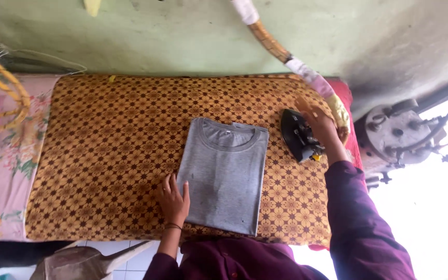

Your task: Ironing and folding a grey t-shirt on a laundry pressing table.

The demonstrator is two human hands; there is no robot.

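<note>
Garment: a grey t-shirt [225, 173], folded to a neat rectangle, collar toward the top, lies flat at the centre of the frame on the patterned pad [105, 150].
Garment handling: judged light, soft and limp; it would sag if lifted by one corner, so best taken by both long edges or slid on a flat palm.
Iron: a dark iron [297, 135] rests on the pad just right of the shirt, right of centre, apart from it.
Iron handling: judged heavy, rigid and possibly hot at the sole; hold only by the top handle.
Left hand: the left hand [172, 197] lies palm down at the shirt's lower left edge, fingers spread flat, gripping nothing.
Right hand: the right hand [318, 124] reaches forward over the iron, fingers curled about its handle; arm extended, purple sleeve [356, 218] to the wrist.
Surroundings: floral cloth [1, 171] at left; a metal machine [397, 135] at right.
</note>
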